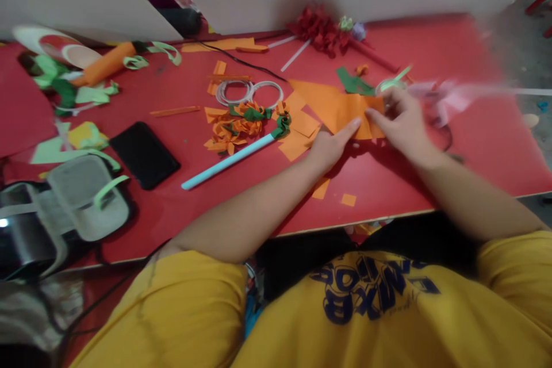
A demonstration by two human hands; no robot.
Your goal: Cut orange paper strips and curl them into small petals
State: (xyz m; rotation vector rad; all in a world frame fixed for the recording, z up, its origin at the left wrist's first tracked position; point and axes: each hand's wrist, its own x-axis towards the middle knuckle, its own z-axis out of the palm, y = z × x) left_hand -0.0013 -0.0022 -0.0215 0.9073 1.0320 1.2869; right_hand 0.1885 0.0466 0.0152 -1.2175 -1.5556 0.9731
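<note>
Both of my hands hold one piece of orange paper (354, 109) just above the red table. My left hand (332, 146) has its thumb on top of the paper's near edge, its fingers mostly hidden beneath. At the paper's right end, my right hand (400, 121) pinches it between thumb and fingers. More orange paper sheets (302, 123) lie under and left of the held piece. Left of my hands is a bunch of folded orange paper flowers (235, 126), with a light blue stick (228, 161) wrapped in green at its upper end.
A black phone (144, 154) and an open grey case (88, 198) lie at left. Wire rings (266, 95) sit behind the orange flowers. Red paper flowers (319, 29) rest by the wall, and a tape roll (390, 85) is beyond my right hand. Pink ribbon (452, 98) lies at right.
</note>
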